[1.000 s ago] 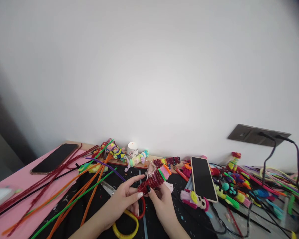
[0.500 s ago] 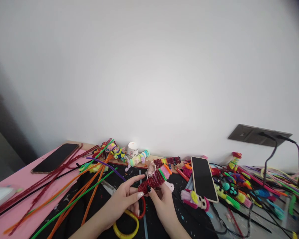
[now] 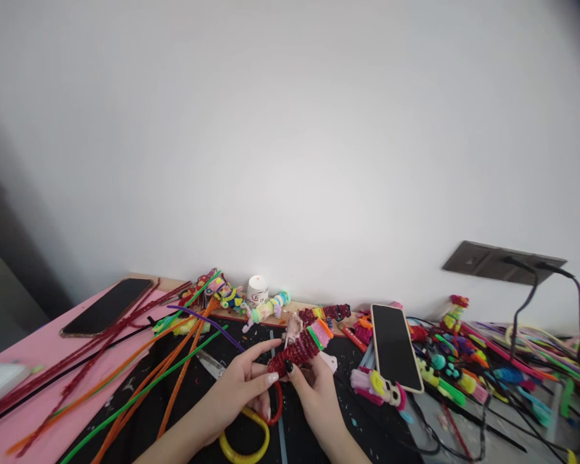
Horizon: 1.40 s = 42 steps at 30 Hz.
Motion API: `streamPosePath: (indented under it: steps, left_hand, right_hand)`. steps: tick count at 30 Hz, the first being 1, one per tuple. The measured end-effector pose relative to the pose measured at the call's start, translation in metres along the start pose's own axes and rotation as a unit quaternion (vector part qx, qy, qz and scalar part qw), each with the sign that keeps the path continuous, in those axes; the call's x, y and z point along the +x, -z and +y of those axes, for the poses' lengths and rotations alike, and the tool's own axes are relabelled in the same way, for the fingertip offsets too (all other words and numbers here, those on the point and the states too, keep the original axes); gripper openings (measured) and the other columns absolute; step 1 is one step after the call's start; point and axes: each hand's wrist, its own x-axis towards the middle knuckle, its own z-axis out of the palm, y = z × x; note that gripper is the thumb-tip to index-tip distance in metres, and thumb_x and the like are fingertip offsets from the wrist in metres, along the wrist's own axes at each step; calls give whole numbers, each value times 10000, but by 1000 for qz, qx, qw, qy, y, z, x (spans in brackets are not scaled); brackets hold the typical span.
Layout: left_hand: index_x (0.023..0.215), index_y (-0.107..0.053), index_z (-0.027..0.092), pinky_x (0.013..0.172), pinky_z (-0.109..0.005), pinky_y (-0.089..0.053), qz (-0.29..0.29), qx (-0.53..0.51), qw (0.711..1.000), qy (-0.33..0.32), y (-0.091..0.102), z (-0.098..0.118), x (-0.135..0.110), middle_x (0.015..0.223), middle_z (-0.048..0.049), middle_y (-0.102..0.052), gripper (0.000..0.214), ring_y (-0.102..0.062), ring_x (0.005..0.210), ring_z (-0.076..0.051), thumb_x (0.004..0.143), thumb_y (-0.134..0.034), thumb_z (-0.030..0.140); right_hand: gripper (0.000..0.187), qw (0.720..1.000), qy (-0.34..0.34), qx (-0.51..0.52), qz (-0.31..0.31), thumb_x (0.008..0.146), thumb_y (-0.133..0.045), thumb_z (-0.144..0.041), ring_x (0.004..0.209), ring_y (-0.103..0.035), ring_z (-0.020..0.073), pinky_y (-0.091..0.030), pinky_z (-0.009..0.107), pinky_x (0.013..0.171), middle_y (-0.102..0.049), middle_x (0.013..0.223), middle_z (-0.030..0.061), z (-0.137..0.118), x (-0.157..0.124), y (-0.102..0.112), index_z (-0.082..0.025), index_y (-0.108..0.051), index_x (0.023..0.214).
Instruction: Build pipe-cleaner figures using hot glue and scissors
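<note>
Two hands pinch the dark red coiled piece (image 3: 294, 354) between them: left hand (image 3: 244, 386) at its lower end, right hand (image 3: 314, 390) thumb against its side. Oversqueezing could loosen coils. Scissors (image 3: 258, 419) just under left fingers could snag it if lowered.

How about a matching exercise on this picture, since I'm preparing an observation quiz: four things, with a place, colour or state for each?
Column one:
1. Dark-red tube
2. Scissors
3. Cup
4. Socket plate

Column two:
A. White, standing near the wall
B. Between the left hand and right hand
C. Has black plugs in it
D. Has one yellow and one red handle

Pairs: 1-B, 2-D, 3-A, 4-C.
</note>
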Motion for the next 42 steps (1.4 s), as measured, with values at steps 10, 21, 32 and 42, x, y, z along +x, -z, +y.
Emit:
streamPosePath:
  steps: [10, 21, 32, 42]
  left_hand:
    - [1271, -395, 192, 434, -178, -421, -4, -6, 1000, -1, 0, 1, 0, 648, 23, -635, 556, -580, 426, -86, 773, -618, 298]
    - [1280, -363, 181, 441, -170, -430, -6, -8, 1000, -2, 0, 1, 0, 637, 25, -641, 557, -586, 430, -83, 787, -608, 264]
    - [1272, -364, 180, 449, -176, -437, -6, -8, 1000, -4, 0, 0, 0, 643, 24, -644, 543, -581, 430, -80, 791, -604, 253]
    - [1275, -356, 173, 437, -169, -412, -7, -7, 1000, -4, 1, 0, 0, 627, 30, -633, 548, -577, 425, -78, 791, -602, 249]
  right_hand:
    - [204, 1000, -4, 9, -4, 781, -591, -337, 667, -574, 194, -493, 324, 636, -596, 769, 47, -1, 0, -1, -163, -589, 887]
    - [190, 1000, -2, 4, -11, 792, -581, -330, 672, -571, 194, -487, 317, 637, -580, 745, 35, -3, 0, 0, -159, -579, 875]
    - [180, 1000, -4, 17, -13, 791, -584, -314, 654, -562, 181, -486, 314, 632, -583, 755, 34, -2, 0, -1, -165, -579, 890]
    - [174, 1000, -4, 20, -6, 781, -593, -304, 679, -590, 206, -485, 314, 619, -607, 756, 49, -2, 1, -1, -159, -589, 877]
